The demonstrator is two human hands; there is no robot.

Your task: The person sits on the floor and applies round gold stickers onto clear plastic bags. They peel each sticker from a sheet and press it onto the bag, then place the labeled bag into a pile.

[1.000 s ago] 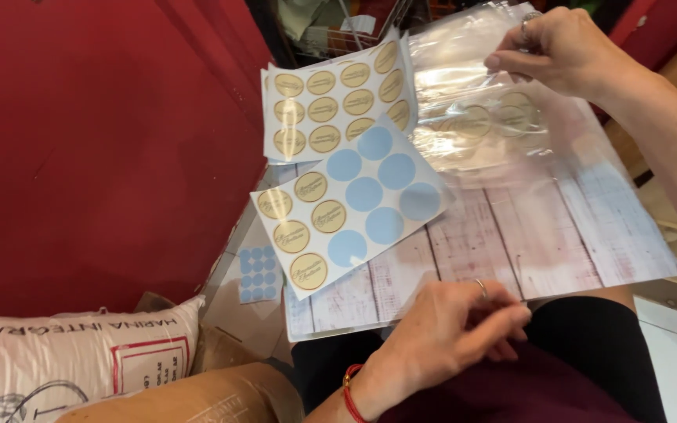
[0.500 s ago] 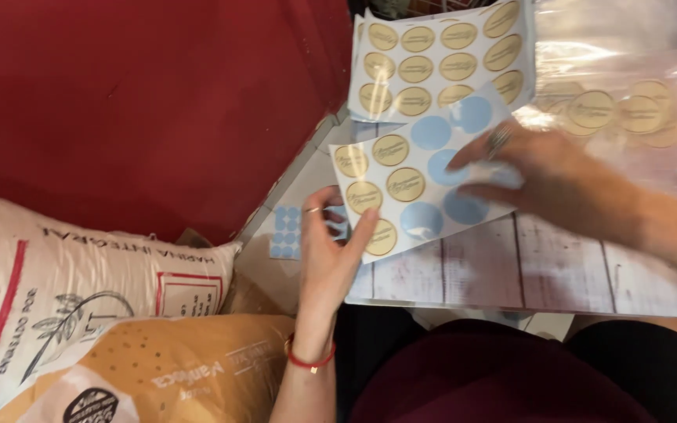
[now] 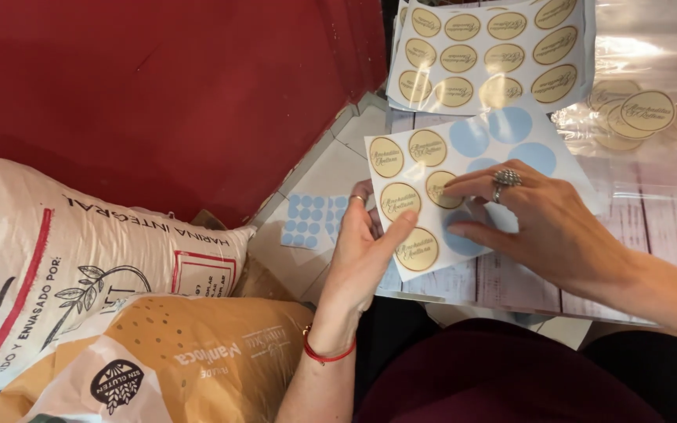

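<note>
My left hand (image 3: 360, 254) holds the lower left edge of a white sticker sheet (image 3: 425, 192) with round gold stickers and pale blue empty circles, thumb on top. My right hand (image 3: 542, 223), with a ring, rests on the same sheet; its fingertips pinch at a gold sticker (image 3: 440, 188) near the sheet's middle. The sheet lies over a whitewashed wood-pattern board (image 3: 667, 227) on my lap.
A fuller sheet of gold stickers (image 3: 487, 51) lies above. Clear plastic bags with gold stickers (image 3: 652, 110) sit at right. A small sheet of blue dots (image 3: 311, 222) lies left of my hand. A white flour sack (image 3: 56, 258) and a tan sack (image 3: 182, 360) stand at left before a red wall (image 3: 158, 94).
My right hand left the clear bags and came down onto the sticker sheet. My left hand rose from my lap and took the sheet's edge. The view shifted left and down.
</note>
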